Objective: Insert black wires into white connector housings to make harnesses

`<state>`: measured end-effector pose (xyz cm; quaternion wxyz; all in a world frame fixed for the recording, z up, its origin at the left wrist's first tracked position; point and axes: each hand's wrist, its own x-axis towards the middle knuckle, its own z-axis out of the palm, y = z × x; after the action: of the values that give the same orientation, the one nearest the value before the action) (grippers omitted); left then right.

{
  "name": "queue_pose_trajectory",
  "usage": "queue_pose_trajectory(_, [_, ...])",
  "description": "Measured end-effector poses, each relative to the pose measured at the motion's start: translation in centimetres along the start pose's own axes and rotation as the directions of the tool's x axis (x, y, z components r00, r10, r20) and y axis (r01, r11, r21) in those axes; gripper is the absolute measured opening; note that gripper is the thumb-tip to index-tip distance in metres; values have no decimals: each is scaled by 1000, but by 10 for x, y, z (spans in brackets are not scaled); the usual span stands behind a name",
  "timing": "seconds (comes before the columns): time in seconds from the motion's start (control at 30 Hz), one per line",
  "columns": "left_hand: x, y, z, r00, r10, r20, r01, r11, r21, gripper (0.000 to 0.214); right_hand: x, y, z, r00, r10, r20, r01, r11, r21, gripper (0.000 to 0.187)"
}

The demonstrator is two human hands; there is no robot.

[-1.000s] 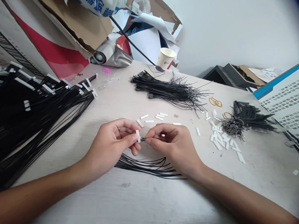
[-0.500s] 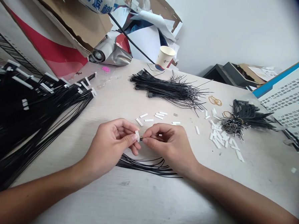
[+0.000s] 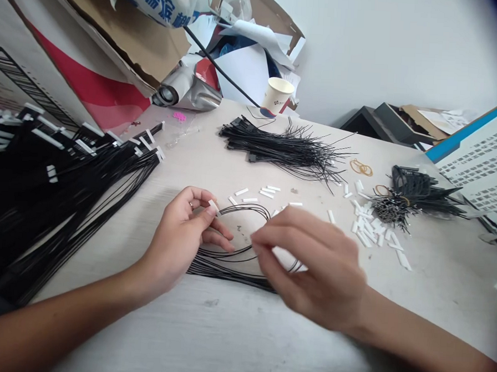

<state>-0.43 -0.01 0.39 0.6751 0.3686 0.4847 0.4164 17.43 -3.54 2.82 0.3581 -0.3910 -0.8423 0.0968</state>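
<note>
Between thumb and index finger, my left hand [image 3: 183,235] pinches a small white connector housing [image 3: 214,207]. Several thin black wires [image 3: 247,207] curve away from that housing toward the right. My right hand [image 3: 311,261] is closed in a pinch, slightly blurred, over the front part of the table. A black wire [image 3: 239,253] runs up to its fingertips. Below both hands lies a bundle of black wires [image 3: 227,272], partly covered by my right hand.
Loose white housings [image 3: 365,228] lie scattered at right, beside a banded black wire bundle [image 3: 402,194]. Behind are more black cables [image 3: 284,146], rubber bands [image 3: 361,167] and a paper cup [image 3: 277,96]. Cables with white connectors [image 3: 137,152] are heaped at left.
My right hand has moved away from the housing, to the right and toward me. My left hand has shifted slightly left, still pinching the housing. Looping wires now show between the hands.
</note>
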Motion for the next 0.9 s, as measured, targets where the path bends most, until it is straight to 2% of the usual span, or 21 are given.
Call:
queue_pose_trajectory(0.1, [-1,1,2,999,16,-44,-18,999,-28,11,-6,-2,10,960,16,281,-32,998,52,19])
queue_pose_trajectory(0.17, [-1,1,3,998,47,-48,-49,998,-43,11,-9,1,19,920,47,389,-59,998,18,20])
queue_pose_trajectory(0.23, [-1,0,3,997,67,-47,-69,996,-55,11,-11,3,27,893,75,443,-74,997,-19,19])
queue_pose_trajectory(0.33, [-1,0,2,997,56,-44,-58,997,-54,11,-12,5,31,874,105,474,-109,994,-20,20])
queue_pose_trajectory(0.47, [-1,-1,0,1000,11,-12,-11,1000,-14,10,-11,3,33,870,117,478,-133,991,-1,19])
queue_pose_trajectory(0.57, [-1,-2,-2,1000,20,6,-20,1000,2,9,-11,2,33,867,125,482,-134,991,-17,16])
queue_pose_trajectory(0.77, [0,-3,-2,999,31,27,-31,999,10,10,-14,-2,30,870,85,485,34,972,-231,9])
queue_pose_trajectory(0.9, [0,-2,-1,997,62,47,-63,997,32,10,-20,-2,32,862,57,503,133,933,-333,13])
